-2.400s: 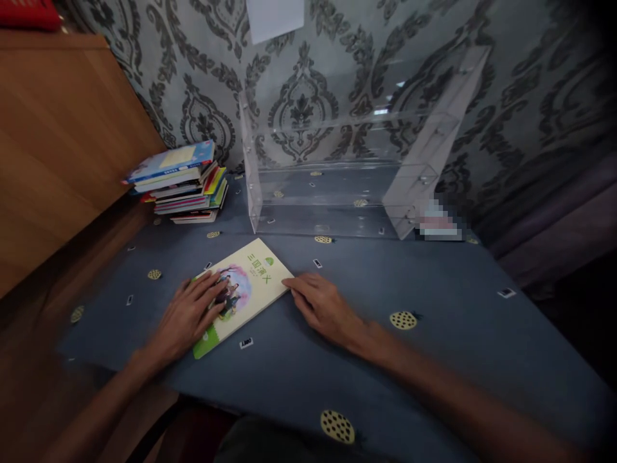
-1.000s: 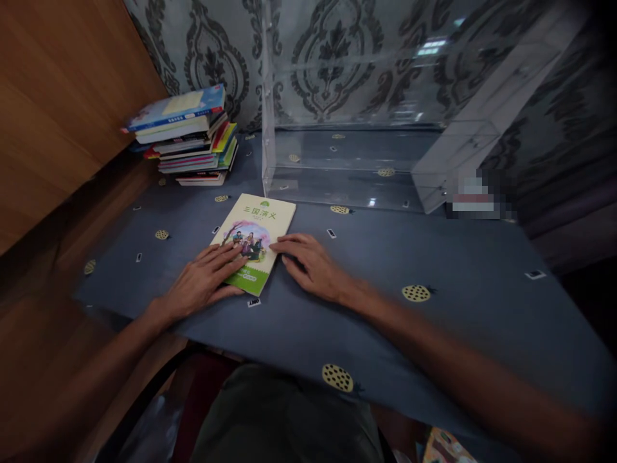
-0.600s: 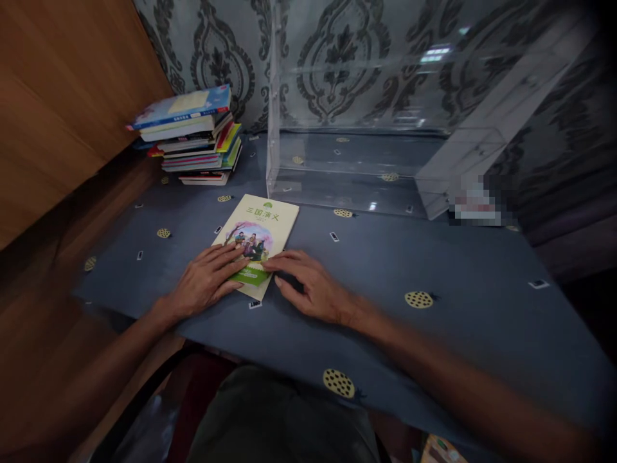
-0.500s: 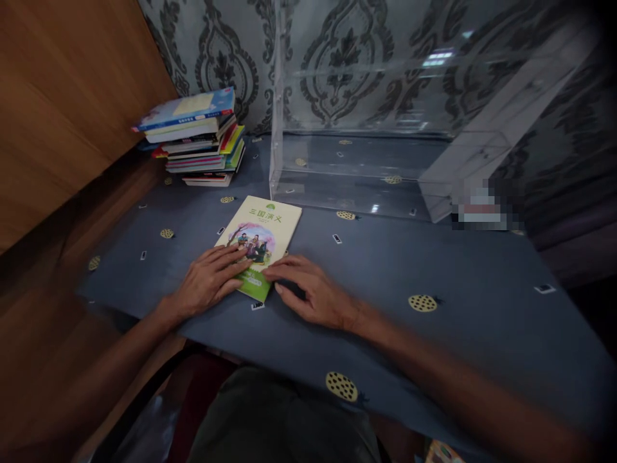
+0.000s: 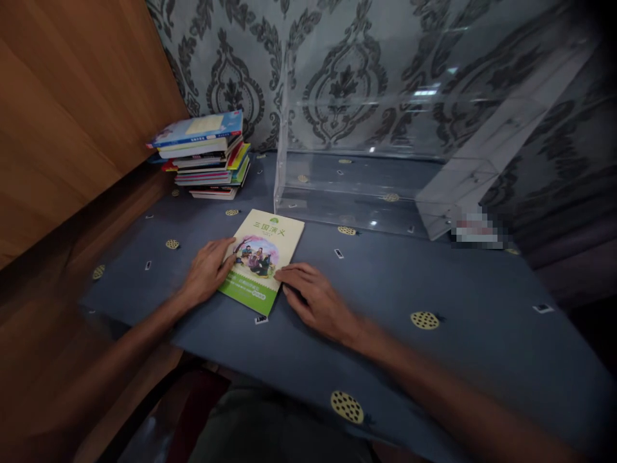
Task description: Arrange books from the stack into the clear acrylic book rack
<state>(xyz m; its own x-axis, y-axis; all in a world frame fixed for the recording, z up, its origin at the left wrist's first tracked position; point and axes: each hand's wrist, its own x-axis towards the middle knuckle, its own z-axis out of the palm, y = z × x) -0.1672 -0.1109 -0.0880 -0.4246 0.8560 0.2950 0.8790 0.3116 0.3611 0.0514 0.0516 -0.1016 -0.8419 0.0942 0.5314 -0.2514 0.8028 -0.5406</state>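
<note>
A thin closed book (image 5: 263,257) lies flat on the table, its cream and green cover up, with Chinese characters and a picture of seated figures under a pink tree. My left hand (image 5: 208,269) rests along the book's left edge, fingers stretched out and thumb apart, the tips touching the cover. On the opposite side, my right hand (image 5: 321,302) has its fingertips at the lower right edge of the cover. Its fingers are extended and slightly bent, and the thumb is beside the book. Neither hand lifts the book.
Behind the book stands a clear acrylic rack (image 5: 347,209). A stack of books (image 5: 207,157) is at the back left, near a wooden panel (image 5: 72,96). A blurred-out object (image 5: 477,228) sits by the rack's right end. The blue tablecloth (image 5: 385,373) has pineapple prints.
My left hand has drawn back leftward from across the cover to the book's left edge, uncovering the picture. My right hand stays at the right edge. The view has shifted slightly.
</note>
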